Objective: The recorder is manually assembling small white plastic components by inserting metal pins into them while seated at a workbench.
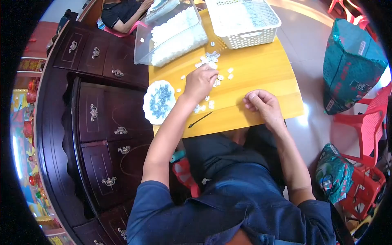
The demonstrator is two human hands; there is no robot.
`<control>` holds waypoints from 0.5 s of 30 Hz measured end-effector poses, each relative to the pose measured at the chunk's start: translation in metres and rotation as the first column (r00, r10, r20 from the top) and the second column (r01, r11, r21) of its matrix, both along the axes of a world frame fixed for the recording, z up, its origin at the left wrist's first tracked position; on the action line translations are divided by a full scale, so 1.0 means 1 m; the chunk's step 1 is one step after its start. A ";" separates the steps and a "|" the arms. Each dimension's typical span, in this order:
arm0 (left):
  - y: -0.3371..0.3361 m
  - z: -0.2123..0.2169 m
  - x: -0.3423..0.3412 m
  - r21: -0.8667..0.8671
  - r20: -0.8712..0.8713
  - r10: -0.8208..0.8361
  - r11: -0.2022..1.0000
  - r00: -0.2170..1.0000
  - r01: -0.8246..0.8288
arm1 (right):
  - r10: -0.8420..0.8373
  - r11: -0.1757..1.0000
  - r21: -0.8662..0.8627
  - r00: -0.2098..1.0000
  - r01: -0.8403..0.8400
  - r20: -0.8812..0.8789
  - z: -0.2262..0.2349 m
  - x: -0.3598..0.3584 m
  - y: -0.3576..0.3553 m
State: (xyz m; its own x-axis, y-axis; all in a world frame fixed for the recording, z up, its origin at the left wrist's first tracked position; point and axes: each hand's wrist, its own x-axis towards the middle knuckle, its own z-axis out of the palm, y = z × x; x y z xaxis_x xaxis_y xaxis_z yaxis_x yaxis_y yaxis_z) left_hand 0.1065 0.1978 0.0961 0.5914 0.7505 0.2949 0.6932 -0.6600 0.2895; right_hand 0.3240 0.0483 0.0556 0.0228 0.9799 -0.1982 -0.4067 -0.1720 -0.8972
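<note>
My left hand (199, 84) reaches over the yellow wooden tabletop (245, 77), its fingers drawn together beside a loose group of small white oval pieces (212, 58). Whatever those fingers hold is hidden. On the right, my right hand (265, 108) hovers at the table's near part with thumb and fingers pressed together; I cannot make out anything in them. A thin black stick-like tool (200, 119) lies near the front edge. Left of my left forearm, a white scalloped dish (148, 107) holds many tiny grey-blue parts.
A clear plastic bin (141, 51) of white pieces and a white perforated basket (250, 40) stand at the far side. Dark wooden drawers (98, 102) border the left. Another person's arm (132, 23) shows beyond. Green bags (351, 67) and red plastic chairs (369, 122) are at right.
</note>
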 end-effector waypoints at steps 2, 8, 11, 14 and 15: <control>0.006 -0.002 0.001 0.004 -0.043 -0.026 1.000 0.999 0.027 | 0.012 1.000 0.001 1.000 -0.012 0.001 0.002 0.000 0.000; 0.016 -0.006 0.003 0.066 -0.208 -0.069 0.994 0.976 0.085 | 0.013 1.000 0.006 1.000 -0.013 -0.006 0.001 -0.002 0.001; 0.018 -0.008 0.004 0.083 -0.244 -0.063 0.993 0.968 0.086 | 0.014 1.000 0.008 1.000 -0.014 0.016 0.002 -0.002 0.001; 0.018 -0.006 0.003 0.081 -0.250 -0.054 0.994 0.967 0.076 | 0.019 1.000 0.008 0.999 -0.020 0.031 0.001 -0.001 0.001; 0.019 -0.003 0.000 0.063 -0.145 -0.060 0.996 0.988 0.070 | 0.021 1.000 0.006 0.999 -0.022 0.033 0.001 -0.002 0.001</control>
